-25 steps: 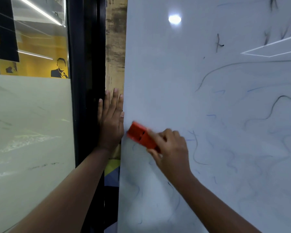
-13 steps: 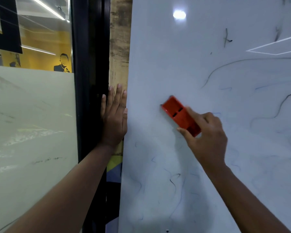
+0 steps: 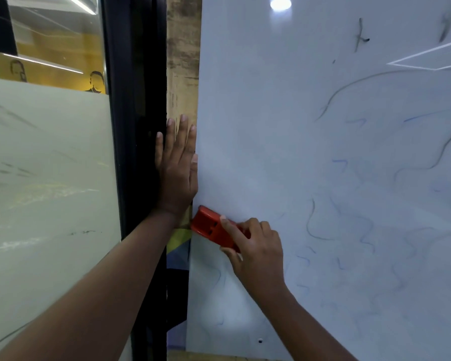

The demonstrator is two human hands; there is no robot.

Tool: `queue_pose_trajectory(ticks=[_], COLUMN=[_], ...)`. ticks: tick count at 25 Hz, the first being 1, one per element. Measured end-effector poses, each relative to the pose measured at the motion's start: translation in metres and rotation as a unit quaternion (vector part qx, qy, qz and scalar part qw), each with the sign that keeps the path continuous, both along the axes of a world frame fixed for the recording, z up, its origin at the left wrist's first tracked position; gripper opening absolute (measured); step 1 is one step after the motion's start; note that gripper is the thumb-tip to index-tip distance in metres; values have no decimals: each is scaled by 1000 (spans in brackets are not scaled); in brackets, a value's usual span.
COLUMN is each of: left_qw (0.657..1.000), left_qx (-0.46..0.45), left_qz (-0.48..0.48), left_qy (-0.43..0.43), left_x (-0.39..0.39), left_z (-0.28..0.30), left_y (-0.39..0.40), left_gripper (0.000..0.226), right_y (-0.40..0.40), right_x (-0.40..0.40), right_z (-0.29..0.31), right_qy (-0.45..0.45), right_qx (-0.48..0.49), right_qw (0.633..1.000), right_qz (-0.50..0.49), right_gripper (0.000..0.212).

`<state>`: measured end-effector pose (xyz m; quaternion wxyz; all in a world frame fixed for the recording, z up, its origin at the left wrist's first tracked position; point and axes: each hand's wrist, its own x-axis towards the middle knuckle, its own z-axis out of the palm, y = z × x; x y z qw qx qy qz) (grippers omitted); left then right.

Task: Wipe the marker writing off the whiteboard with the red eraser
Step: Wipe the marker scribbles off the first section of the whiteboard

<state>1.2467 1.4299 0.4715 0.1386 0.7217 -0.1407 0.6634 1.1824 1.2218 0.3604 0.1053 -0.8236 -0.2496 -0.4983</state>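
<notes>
The whiteboard (image 3: 284,121) fills the right of the view, upright, with faint black and blue marker squiggles (image 3: 315,220) across its right and lower parts. My right hand (image 3: 255,243) grips the red eraser (image 3: 208,226) and holds it flat against the board at its left edge. The eraser's left end sticks slightly past the edge. My left hand (image 3: 177,168) lies flat with straight fingers on the wooden strip (image 3: 184,74) beside the board's left edge, just above the eraser.
A black door frame (image 3: 133,126) stands left of the wooden strip. Further left is a frosted glass panel (image 3: 47,178) with a yellow room behind it. A small screw hole (image 3: 260,341) sits near the board's bottom edge.
My right hand swept the eraser up and right onto the board, then back down and left to the board's left edge. My left hand stayed flat beside the edge.
</notes>
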Motion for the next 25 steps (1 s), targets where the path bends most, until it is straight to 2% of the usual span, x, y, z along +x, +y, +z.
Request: queue_pose_trajectory(ticks=[3, 7, 9, 16, 21, 23, 25], left_qw=[1000, 999, 999, 997, 991, 988, 986], left_qx=[4, -7, 2, 9, 29, 34, 45], left_qz=[-15, -17, -11, -1, 7, 19, 33], left_qy=[2, 28, 45, 76, 129, 149, 155], left_x=[0, -5, -9, -13, -25, -28, -29], left_z=[1, -35, -56, -65, -88, -100, -110], left_y=[1, 0, 1, 2, 5, 6, 9], left_gripper=[54, 54, 54, 55, 63, 65, 65], right_y=[-20, -70, -81, -40, -19, -30, -52], right_x=[0, -1, -4, 7, 5, 6, 5], right_z=[26, 40, 28, 4, -44, -39, -28], right_qy=[2, 27, 38, 19, 6, 6, 0], right_qx=[22, 193, 231, 191, 7, 11, 65], right_qw=[999, 977, 968, 981, 999, 999, 997], right_qz=[-24, -83, -91, 0, 32, 38, 35], right_gripper=[70, 66, 66, 67, 64, 66, 66])
